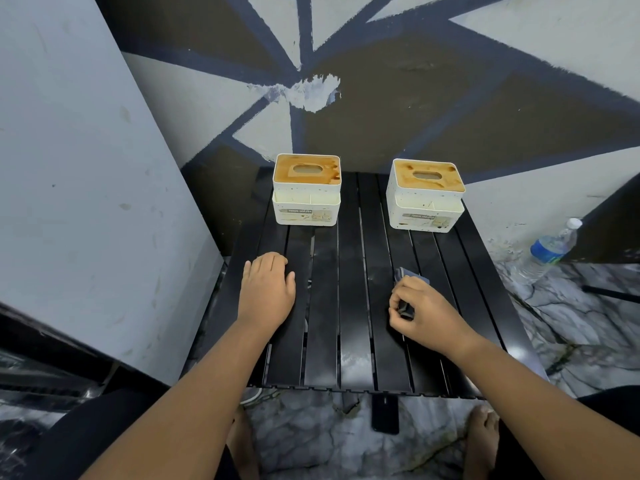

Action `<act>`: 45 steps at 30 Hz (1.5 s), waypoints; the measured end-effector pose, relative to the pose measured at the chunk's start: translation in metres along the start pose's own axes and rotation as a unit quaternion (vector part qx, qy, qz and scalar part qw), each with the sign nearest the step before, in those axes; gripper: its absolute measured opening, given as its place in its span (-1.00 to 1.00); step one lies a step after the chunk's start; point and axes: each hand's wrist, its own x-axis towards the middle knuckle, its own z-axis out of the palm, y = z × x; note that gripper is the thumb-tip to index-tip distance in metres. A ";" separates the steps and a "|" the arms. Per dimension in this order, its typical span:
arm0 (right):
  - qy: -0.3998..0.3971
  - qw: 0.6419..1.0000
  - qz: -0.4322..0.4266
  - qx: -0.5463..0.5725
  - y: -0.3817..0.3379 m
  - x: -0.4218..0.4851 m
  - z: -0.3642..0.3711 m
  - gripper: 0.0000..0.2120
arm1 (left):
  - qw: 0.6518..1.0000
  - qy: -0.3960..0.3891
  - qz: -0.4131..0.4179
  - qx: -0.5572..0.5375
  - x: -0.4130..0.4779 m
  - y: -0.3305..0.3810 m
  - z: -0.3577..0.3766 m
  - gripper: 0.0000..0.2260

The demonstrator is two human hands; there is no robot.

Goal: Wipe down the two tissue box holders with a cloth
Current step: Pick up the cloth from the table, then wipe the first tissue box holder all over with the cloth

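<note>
1. Resting palm-down on the black slatted table (pixel 353 323), the left hand (pixel 268 289) lies flat with its fingers (pixel 273 263) released and holding nothing.
2. The right hand (pixel 422 310) sits on the right side of the table, its fingers (pixel 396 301) curled and grasping a dark grey cloth (pixel 412 273). Part of the cloth sticks out beyond the knuckles and part shows inside the fist.
3. The left tissue box holder (pixel 306 195) stands upright at the far edge of the table, well apart from the left hand. It is white, with a brown-stained top around an oval slot and a label on its front.
4. The right tissue box holder (pixel 425 202) stands upright at the far right of the table, near the first but not touching it. It has the same stained top, and dark specks mark its sides.
5. A water bottle (pixel 554 245) with a blue label stands on the marbled floor (pixel 329 441), to the right of the table.
6. A bare foot (pixel 483 431) rests on the floor below the table's near edge.
</note>
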 end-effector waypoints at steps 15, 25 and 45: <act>0.086 0.980 0.078 0.159 -0.036 0.046 -0.008 -0.77 | 0.998 -0.016 -0.014 -0.058 0.037 0.002 -0.030 -0.80; 0.095 0.972 0.091 0.195 -0.037 0.142 0.007 -0.80 | 0.996 0.014 0.043 -0.083 0.118 -0.027 -0.040 -0.69; 0.095 0.951 0.112 0.271 -0.037 0.213 0.019 -0.38 | 0.974 -0.029 0.051 -0.219 0.159 -0.040 -0.020 -0.53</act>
